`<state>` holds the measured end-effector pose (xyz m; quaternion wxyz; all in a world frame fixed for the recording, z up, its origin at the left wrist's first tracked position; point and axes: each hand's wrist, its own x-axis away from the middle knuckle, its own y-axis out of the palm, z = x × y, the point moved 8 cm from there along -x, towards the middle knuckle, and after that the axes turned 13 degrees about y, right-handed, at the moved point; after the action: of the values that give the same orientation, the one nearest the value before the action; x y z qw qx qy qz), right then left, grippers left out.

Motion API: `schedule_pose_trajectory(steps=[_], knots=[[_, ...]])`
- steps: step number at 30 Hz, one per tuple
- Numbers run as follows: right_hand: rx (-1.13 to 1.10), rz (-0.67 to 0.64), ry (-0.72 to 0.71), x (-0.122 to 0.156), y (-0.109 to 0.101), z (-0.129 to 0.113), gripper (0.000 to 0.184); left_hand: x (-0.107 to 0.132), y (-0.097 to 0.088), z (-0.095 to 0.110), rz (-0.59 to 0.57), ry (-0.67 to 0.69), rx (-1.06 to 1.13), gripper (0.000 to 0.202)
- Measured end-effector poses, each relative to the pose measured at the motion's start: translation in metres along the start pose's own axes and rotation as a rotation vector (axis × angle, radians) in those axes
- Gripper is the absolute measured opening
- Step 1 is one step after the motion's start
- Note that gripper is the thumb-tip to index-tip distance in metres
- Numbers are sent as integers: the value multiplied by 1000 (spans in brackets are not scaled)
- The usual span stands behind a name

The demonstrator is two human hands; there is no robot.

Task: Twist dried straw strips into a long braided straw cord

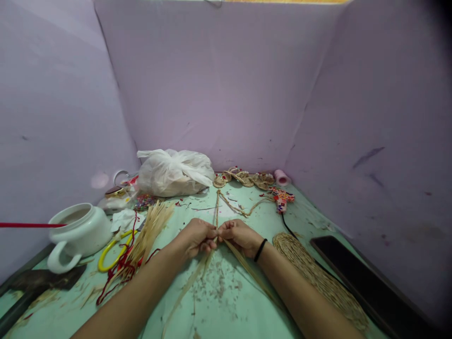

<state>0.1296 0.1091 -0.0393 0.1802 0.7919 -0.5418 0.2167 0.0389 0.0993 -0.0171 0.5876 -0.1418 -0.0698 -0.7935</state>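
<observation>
My left hand [198, 238] and my right hand [240, 235] meet over the middle of the table, fingertips almost touching. Both are closed in a pinch on pale straw strands [249, 269]. Beyond the fingers the straw runs into a thin braided cord [216, 209], which bends at the back and trails off to the right. Loose strand ends spread towards me from under both hands. The exact crossing point is hidden by my fingers. A dark band circles my right wrist.
Left: a bundle of straw [150, 235], yellow-handled scissors [109, 256], a white pot [84, 228], a hammer [45, 278]. Back: a white plastic bag [174, 174], woven pieces [243, 178], a pink spool [281, 178]. Right: a decorated glue gun [281, 198], a woven sole [310, 273], a black tray [360, 278].
</observation>
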Motion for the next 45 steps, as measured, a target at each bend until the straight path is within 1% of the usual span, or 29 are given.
schedule_pose_trajectory(steps=[2, 4, 6, 9, 11, 13, 15, 16, 20, 23, 25, 27, 29, 31, 33, 36, 39, 41, 43, 45], knots=[[32, -15, -21, 0, -1, -2, 8, -2, 6, -9, -54, -29, 73, 8], [82, -11, -32, 2, -2, -4, 5, -4, 6, -15, -57, -43, 88, 8], [123, 10, -39, 5, -3, -8, 4, -6, 4, -17, -49, -48, 60, 7], [152, 47, -61, 6, -4, -11, 10, -7, 1, -14, -11, -8, -33, 9], [223, 130, -85, 6, -7, -13, 9, -6, -1, -10, 46, 34, -115, 11], [367, 277, -112, 8, -13, -17, 5, -5, -4, -6, 113, 71, -192, 12], [528, 408, -134, 12, -17, -22, 4, -4, -4, -5, 150, 86, -237, 10], [593, 450, -137, 15, -19, -25, 6, -4, -3, -6, 156, 91, -247, 9], [766, 550, -122, 30, -17, -34, 10, -4, -2, -7, 163, 89, -244, 8], [880, 657, -165, 45, -9, -43, 11, -4, -4, -11, 156, 41, -248, 11], [932, 704, -178, 53, -3, -47, 11, -4, -4, -12, 139, 24, -228, 13], [956, 720, -176, 58, -1, -49, 12, -5, -4, -12, 112, 18, -198, 14], [963, 704, -162, 59, -2, -50, 13, -5, -3, -9, 79, 28, -193, 15], [934, 655, -129, 54, -9, -48, 15, -3, -2, -4, 65, 31, -217, 15], [868, 585, -87, 45, -18, -42, 16, -1, -3, -1, 79, 29, -252, 14], [810, 518, -63, 35, -23, -37, 19, -3, -3, -3, 86, 11, -283, 13], [915, 542, -87, 40, -12, -39, 18, -9, -3, -13, 50, -24, -282, 14], [1019, 627, -147, 51, 1, -45, 17, -12, -4, -20, 35, -43, -249, 13], [1097, 710, -214, 63, 15, -50, 18, -14, -5, -22, 41, -34, -203, 12], [1141, 743, -261, 69, 26, -51, 20, -13, -6, -19, 58, -3, -162, 10]])
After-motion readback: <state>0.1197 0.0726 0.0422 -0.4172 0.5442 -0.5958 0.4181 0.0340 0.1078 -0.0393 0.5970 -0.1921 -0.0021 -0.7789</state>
